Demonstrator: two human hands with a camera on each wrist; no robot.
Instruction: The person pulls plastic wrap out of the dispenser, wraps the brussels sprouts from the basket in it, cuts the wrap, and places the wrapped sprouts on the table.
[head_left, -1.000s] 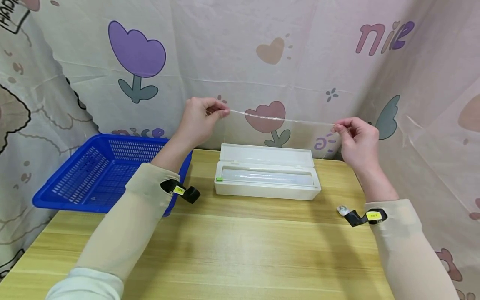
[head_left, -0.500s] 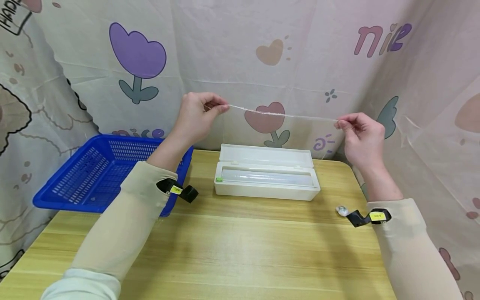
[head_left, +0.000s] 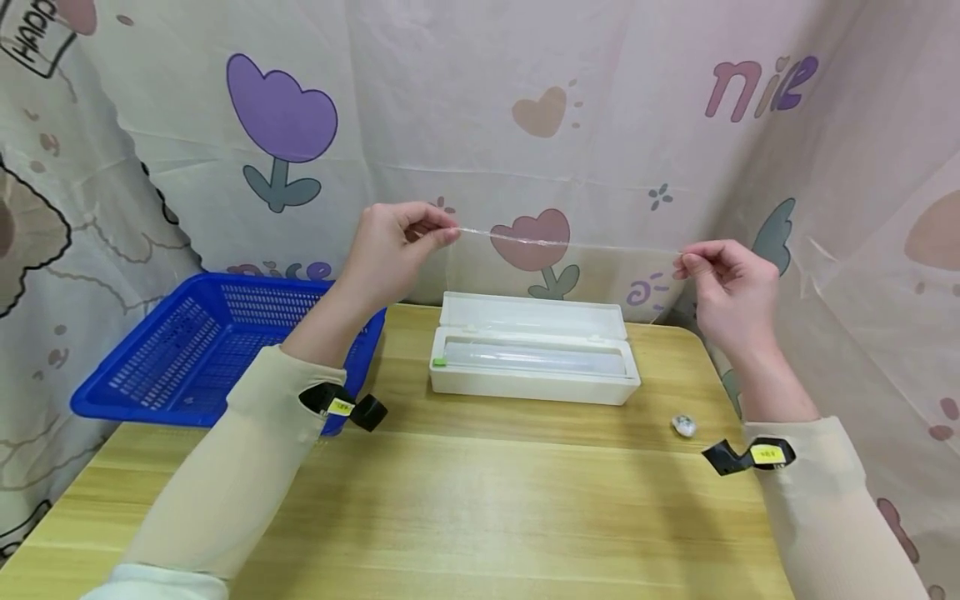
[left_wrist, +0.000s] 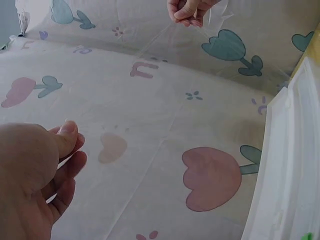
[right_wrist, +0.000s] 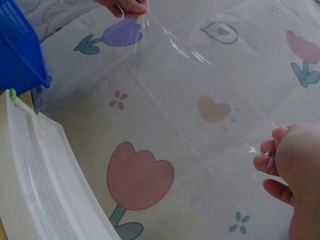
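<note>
A sheet of clear cling film is stretched between my two raised hands, seen almost edge-on in the head view. My left hand pinches one top corner between thumb and forefinger. At the other corner, my right hand holds the film with thumb and fingertips. Shiny streaks of the film show in the right wrist view, spread below the hands. Beneath it on the table stands a white cling film box, its lid tipped back. Inside lies the film roll, and a green slider sits at the left end.
A blue plastic basket stands at the table's left, partly behind my left forearm. On the right of the wooden table lies a small crumpled silvery lump. A patterned cloth hangs close behind the table.
Both hands keep hold of the film. My right hand has shifted a little to the right, widening the gap. My left hand rose slightly, then came lower. The box has stayed put.
</note>
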